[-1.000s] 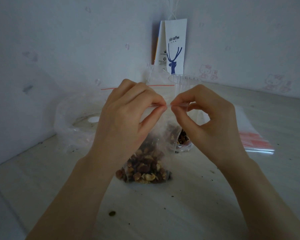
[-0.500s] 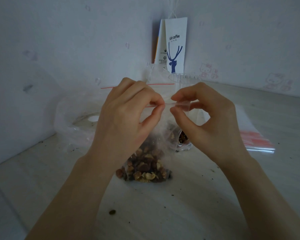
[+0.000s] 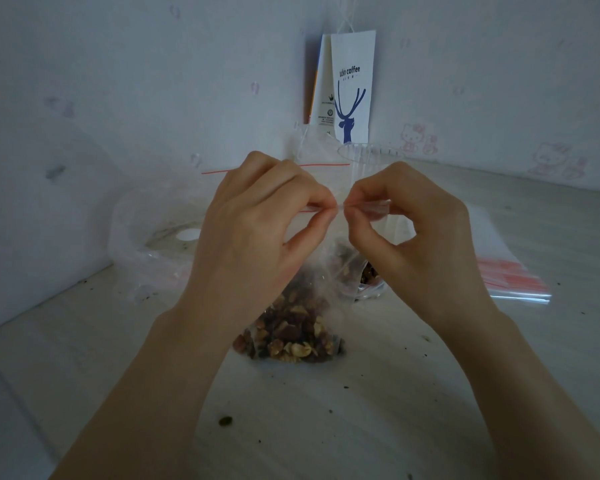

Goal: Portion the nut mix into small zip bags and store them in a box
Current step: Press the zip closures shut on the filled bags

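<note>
both hands pinch the top seal of a small zip bag (image 3: 321, 289) of nut mix (image 3: 291, 336) standing on the table (image 3: 378, 410), left hand (image 3: 253, 237) and right hand (image 3: 409, 230) nearly fingertip to fingertip, seal possibly still partly unclosed.

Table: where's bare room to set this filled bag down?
Free: table front between forearms, this side of the nut bag, bar one crumb; far right behind the empty zip bags. Crowded: cup and crumpled plastic behind the nut bag.
</note>
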